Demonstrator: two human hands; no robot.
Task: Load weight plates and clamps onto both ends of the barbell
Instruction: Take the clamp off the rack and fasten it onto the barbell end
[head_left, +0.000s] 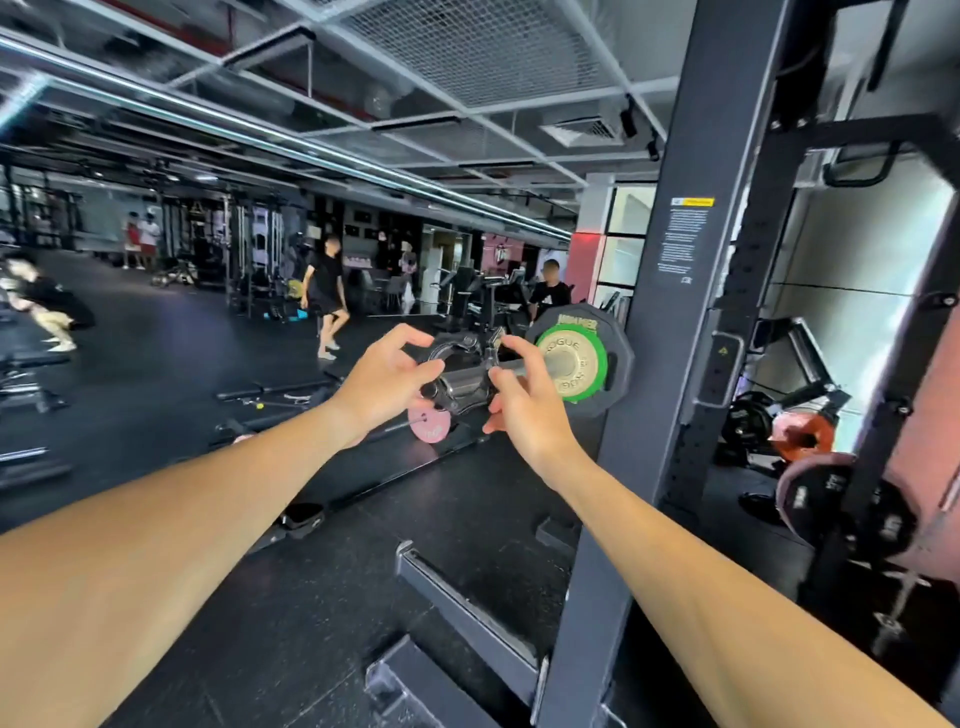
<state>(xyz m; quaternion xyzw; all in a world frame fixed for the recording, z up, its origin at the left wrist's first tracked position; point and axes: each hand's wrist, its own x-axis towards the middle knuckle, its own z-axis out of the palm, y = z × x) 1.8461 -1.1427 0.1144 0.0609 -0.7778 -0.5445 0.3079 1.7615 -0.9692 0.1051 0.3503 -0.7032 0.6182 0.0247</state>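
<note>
Fingers (415, 338) of the left hand (384, 379) are curling round the near side of a dark metal clamp (462, 374), thumb below and fingertips over its top rim, so that hand is gripping it. Across from it, the right hand (524, 395) is pinching the clamp's far side, its index finger resting on the raised lever at the top and its thumb pressing lower down. Both forearms are reaching forward from the bottom corners of the view.

Between the two hands the clamp is sitting at the outer tip of the barbell sleeve (519, 365), whose bare steel is showing just beside the right hand's fingers. Whether the clamp is already threaded onto the sleeve or only held against its end cannot be told. Farther along the sleeve a small green-rimmed plate (571, 364) is lying flat against a larger black plate (613, 364), and both are pressing close to the dark upright (670, 312) of the rack.

Down on the black floor (208, 364), a pink plate (430, 425) is showing below the left hand. People are standing and moving in the background of the gym.
</note>
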